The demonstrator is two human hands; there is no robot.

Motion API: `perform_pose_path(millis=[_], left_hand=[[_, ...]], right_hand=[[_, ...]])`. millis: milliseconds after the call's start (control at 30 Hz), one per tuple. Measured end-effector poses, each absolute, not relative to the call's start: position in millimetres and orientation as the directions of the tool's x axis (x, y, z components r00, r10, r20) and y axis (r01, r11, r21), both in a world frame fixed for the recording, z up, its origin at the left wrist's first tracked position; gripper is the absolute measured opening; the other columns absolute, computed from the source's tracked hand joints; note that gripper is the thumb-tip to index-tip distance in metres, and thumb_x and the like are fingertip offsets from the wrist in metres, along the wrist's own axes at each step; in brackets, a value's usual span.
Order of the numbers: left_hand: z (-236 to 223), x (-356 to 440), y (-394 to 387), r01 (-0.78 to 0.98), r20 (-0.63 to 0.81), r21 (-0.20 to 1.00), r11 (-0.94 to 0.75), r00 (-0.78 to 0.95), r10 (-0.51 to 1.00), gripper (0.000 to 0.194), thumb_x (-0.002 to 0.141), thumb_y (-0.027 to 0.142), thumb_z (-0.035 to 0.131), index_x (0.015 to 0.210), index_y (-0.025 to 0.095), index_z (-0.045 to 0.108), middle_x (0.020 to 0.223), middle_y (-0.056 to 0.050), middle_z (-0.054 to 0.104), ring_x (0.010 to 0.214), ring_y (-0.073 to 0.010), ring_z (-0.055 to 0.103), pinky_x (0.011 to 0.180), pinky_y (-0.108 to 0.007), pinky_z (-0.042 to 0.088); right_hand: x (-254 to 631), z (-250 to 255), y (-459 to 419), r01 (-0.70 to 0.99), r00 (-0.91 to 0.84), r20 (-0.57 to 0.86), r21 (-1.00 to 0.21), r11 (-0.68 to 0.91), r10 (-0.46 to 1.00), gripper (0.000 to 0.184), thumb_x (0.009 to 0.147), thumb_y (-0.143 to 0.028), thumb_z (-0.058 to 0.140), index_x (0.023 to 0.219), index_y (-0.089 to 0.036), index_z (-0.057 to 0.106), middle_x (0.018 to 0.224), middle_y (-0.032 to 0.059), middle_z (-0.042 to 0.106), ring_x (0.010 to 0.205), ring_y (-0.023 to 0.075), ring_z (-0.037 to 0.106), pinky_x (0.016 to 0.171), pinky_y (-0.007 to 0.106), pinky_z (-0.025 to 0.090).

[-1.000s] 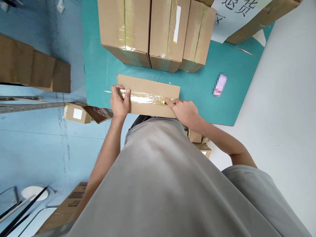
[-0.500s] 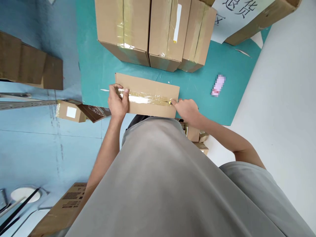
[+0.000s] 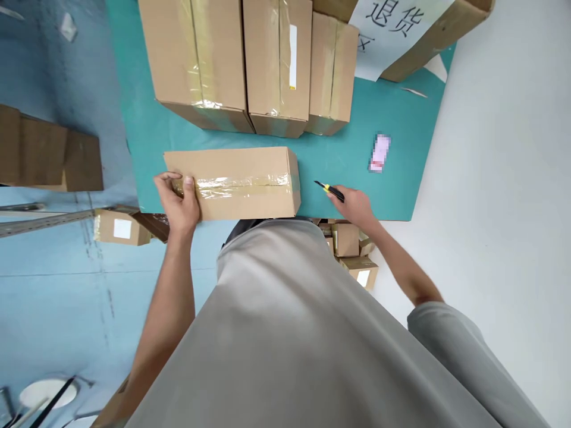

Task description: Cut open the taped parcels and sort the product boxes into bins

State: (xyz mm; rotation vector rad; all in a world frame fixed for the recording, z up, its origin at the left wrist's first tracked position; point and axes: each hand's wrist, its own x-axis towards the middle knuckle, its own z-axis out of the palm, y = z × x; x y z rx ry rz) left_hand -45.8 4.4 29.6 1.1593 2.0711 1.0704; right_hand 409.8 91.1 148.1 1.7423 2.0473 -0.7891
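Observation:
A long cardboard box [image 3: 241, 165] lies at the near edge of the green table, with shiny clear tape along its top seam. My left hand [image 3: 179, 202] grips the box's left end, thumb on top and fingers bent over the far part of that end. To the right of the box, my right hand [image 3: 357, 208] is closed around a box cutter [image 3: 334, 192], black and yellow. Its dark blade points left towards the box and is apart from it.
Three larger taped boxes [image 3: 279, 65] stand in a row at the back of the green table [image 3: 334, 157]. Right of them is a carton with a handwritten white sheet [image 3: 392, 30]. A blurred pink item [image 3: 379, 153] lies on the right. More cartons [image 3: 345, 239] sit below the table.
My right hand has drawn the box cutter away from the box's right end, off to the right. The box has turned slightly, its right end face now showing. The whole view has shifted.

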Motion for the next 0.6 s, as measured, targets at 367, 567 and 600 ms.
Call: perform_pose_path(millis=[367, 567, 600], left_hand=[[26, -61, -7, 0.521, -0.067, 0.735, 0.433, -0.580, 0.812, 0.069, 0.110, 0.079, 0.045, 0.141, 0.018, 0.056, 0.136, -0.018, 0.068, 0.123, -0.0290, 0.070, 0.110, -0.047, 0.058], [-21, -11, 25, 0.393, -0.363, 0.806, 0.442, -0.262, 0.894, 0.094, 0.107, 0.079, 0.043, 0.174, 0.013, 0.038, 0.139, -0.025, 0.074, 0.125, -0.0363, 0.074, 0.116, -0.059, 0.056], [-25, -3, 32, 0.400, -0.398, 0.808, 0.432, -0.170, 0.902, 0.095, 0.106, 0.077, 0.045, 0.176, 0.014, 0.037, 0.143, -0.025, 0.073, 0.130, -0.0366, 0.073, 0.118, -0.059, 0.055]], right_hand=[[302, 81, 71, 0.254, 0.078, -0.687, -0.687, -0.681, 0.722, 0.053, 0.092, -0.069, 0.085, 0.079, -0.024, 0.061, 0.054, -0.0039, 0.063, 0.050, 0.0135, 0.063, 0.052, 0.022, 0.051], [332, 168, 65, 0.608, 0.223, -0.407, -0.653, -0.453, 0.886, 0.051, 0.096, -0.072, 0.074, 0.082, -0.024, 0.065, 0.061, -0.0020, 0.065, 0.058, 0.0201, 0.069, 0.063, 0.030, 0.055], [333, 177, 66, 0.668, 0.243, -0.357, -0.613, -0.422, 0.902, 0.051, 0.098, -0.072, 0.071, 0.085, -0.023, 0.067, 0.064, -0.0009, 0.067, 0.062, 0.0216, 0.070, 0.068, 0.032, 0.056]])
